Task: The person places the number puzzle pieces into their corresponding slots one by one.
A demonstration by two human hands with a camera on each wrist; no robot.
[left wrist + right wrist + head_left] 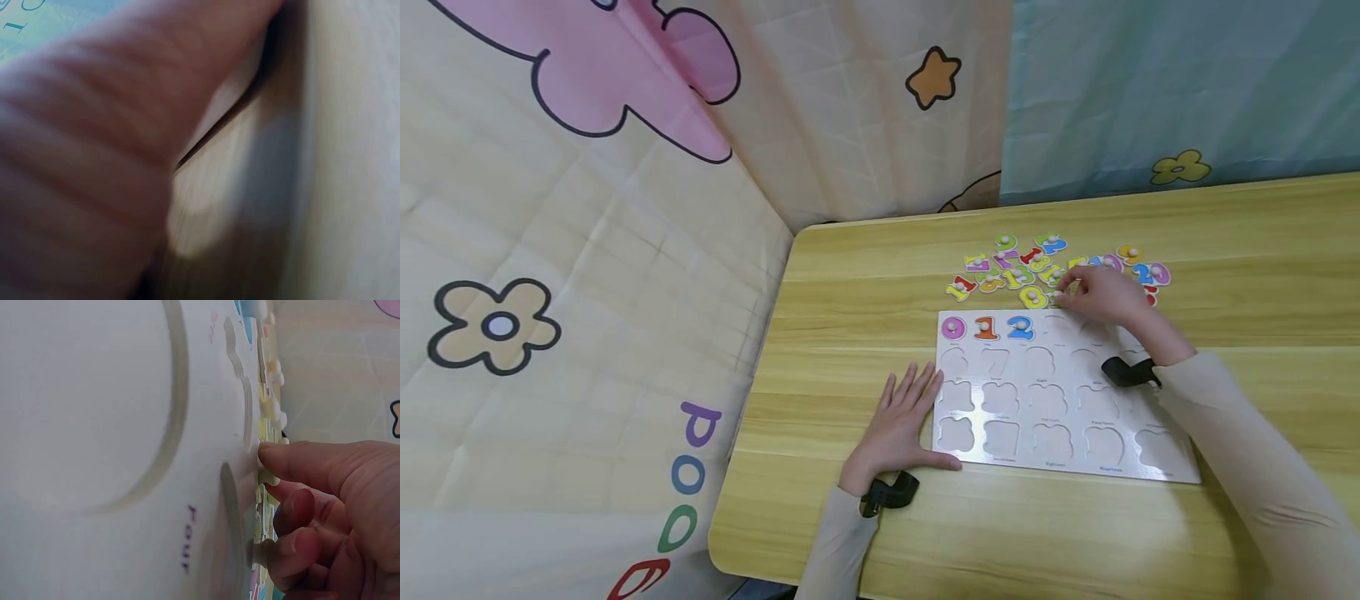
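Observation:
A white number puzzle board [1015,365] lies on the table with several shaped recesses. Its top row holds a purple 0 [953,328], an orange 1 [987,328] and a blue 2 [1020,328]. Just beyond the board's far edge, my right hand [1105,293] pinches the knob of a green number piece [1054,297] between thumb [300,464] and fingers; its digit is mostly covered. My left hand [898,429] rests flat with spread fingers at the board's left edge, the thumb across the near left corner. In the left wrist view that hand [94,144] fills much of the frame, blurred.
Loose knobbed number pieces lie in a scattered group behind the board, among them a yellow 0 [1033,297] and a red 1 [961,288]. The wooden table [842,333] meets patterned curtains [865,108] at its back and left side.

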